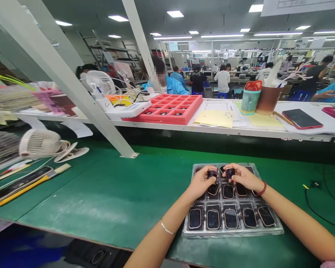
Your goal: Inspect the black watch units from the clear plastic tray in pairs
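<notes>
A clear plastic tray [233,234] lies on the green table, its compartments holding several dark watch faces with pale metal rims. Over its back left part, my left hand [201,181] pinches one watch face [212,174] between thumb and fingers. My right hand [244,176], with a red bead bracelet at the wrist, grips another watch face [230,172] beside it. Both pieces are raised at the tray's back rows, a small gap apart. The front row of the tray shows a watch face [230,218] in its middle compartment.
A white shelf [162,126] runs behind, bearing a red divided tray [181,121], papers, cups and a phone [303,118]. At left are a small fan [40,143], a brush [36,186] and a slanted white post [100,123]. A black cable [318,212] lies at right.
</notes>
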Demonstrator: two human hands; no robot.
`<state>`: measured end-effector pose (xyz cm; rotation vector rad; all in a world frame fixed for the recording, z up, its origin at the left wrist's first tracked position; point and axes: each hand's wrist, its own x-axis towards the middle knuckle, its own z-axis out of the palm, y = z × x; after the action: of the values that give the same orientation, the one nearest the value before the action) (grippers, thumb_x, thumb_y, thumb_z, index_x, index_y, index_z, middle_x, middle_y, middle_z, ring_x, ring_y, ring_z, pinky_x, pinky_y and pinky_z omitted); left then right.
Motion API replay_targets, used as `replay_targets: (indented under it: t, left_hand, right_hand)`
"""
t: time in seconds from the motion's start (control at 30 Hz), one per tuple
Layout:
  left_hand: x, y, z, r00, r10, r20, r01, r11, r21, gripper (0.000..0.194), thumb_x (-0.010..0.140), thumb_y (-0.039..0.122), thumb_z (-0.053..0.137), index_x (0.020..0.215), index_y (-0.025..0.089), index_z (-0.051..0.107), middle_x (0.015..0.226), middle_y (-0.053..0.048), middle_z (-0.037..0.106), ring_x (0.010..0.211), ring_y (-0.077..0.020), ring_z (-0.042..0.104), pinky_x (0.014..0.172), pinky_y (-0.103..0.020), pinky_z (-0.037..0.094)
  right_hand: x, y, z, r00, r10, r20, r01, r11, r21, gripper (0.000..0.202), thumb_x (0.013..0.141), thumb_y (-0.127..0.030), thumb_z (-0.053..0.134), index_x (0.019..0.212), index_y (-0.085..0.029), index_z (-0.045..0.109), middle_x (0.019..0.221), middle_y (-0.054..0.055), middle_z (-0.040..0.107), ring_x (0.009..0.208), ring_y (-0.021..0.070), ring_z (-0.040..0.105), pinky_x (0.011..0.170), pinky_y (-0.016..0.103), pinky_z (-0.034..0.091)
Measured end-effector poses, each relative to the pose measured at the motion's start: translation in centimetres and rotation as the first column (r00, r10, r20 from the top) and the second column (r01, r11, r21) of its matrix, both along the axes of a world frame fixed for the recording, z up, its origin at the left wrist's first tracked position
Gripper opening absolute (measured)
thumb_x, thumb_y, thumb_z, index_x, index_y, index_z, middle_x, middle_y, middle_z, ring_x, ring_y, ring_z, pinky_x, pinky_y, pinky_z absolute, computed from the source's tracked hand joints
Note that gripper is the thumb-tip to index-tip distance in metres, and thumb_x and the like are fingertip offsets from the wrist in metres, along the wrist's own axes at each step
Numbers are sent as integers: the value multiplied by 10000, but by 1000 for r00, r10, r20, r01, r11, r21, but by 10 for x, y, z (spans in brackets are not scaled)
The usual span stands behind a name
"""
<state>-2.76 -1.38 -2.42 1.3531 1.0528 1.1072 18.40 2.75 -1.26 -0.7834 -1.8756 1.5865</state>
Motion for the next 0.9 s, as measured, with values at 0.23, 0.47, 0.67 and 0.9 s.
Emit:
replay_targets:
  t: [0.23,0.47,0.67,0.9]
  left_hand:
    - [-1,1,-6,1000,-14,-2,14,999,41,380,660,54,521,1028,144,548,869,-46,628,743,-146,595,658,-265,496]
    - [-6,5,-13,998,-40,-58,45,994,100,502,619,-1,539,1094,160,548,977,-56,648,920,-165,604,815,-285,478]
    - [-5,3,-14,991,-105,-88,113,988,101,394,698,80,535,1088,130,535,907,-63,642,781,-146,615,677,-261,495]
    - [-6,0,-11,989,-91,-117,108,983,147,469,643,11,526,1093,143,541,1015,-73,634,921,-169,602,798,-287,484]
  right_hand:
    - [-3,0,-10,999,-50,12,50,998,38,395,727,-102,479,1113,-180,503,985,65,646,678,115,593,535,216,462]
    - [-8,-15,-11,995,-98,-11,98,995,37,525,655,-64,484,1165,-187,482,1059,74,641,768,140,627,514,194,446]
    - [-10,-19,-8,989,-144,12,144,988,54,434,703,-83,479,1128,-162,513,966,54,650,673,106,602,496,185,439]
    - [-10,-17,-8,993,-110,33,108,991,73,441,721,-78,474,1152,-167,488,1017,71,640,722,120,617,500,190,441]
